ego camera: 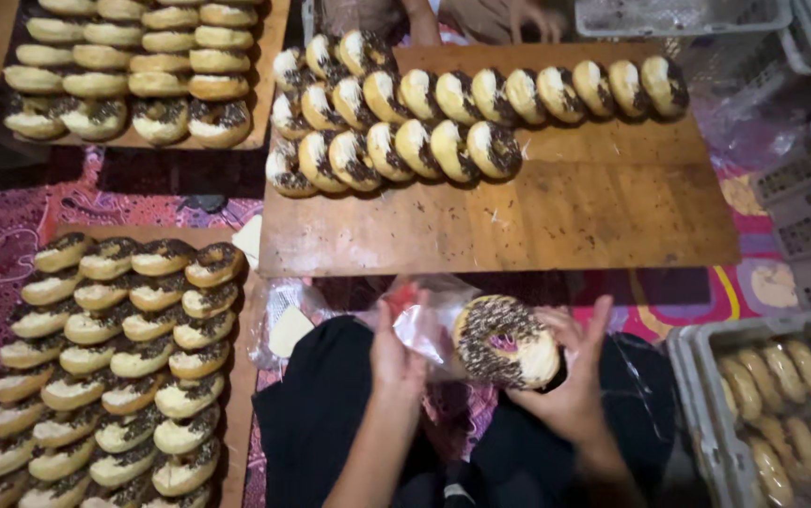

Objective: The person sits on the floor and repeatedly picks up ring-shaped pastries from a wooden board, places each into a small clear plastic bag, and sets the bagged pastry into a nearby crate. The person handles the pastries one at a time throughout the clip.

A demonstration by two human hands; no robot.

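My right hand [570, 376] holds a ring doughnut [506, 341] topped with white icing and dark sprinkles, just above my lap. My left hand [398, 350] grips a clear plastic bag [427, 318] right beside the doughnut, the bag touching its left edge. Straight ahead lies a wooden board [556, 212] with two leaning rows of the same doughnuts [443, 113] along its far half.
A second board of doughnuts [114, 357] sits at my left and a third board [133, 71] at the far left. A grey crate [706, 376] with wrapped doughnuts stands at my right, more crates behind it. Another person's hands [518, 19] show at the far edge. A patterned cloth covers the floor.
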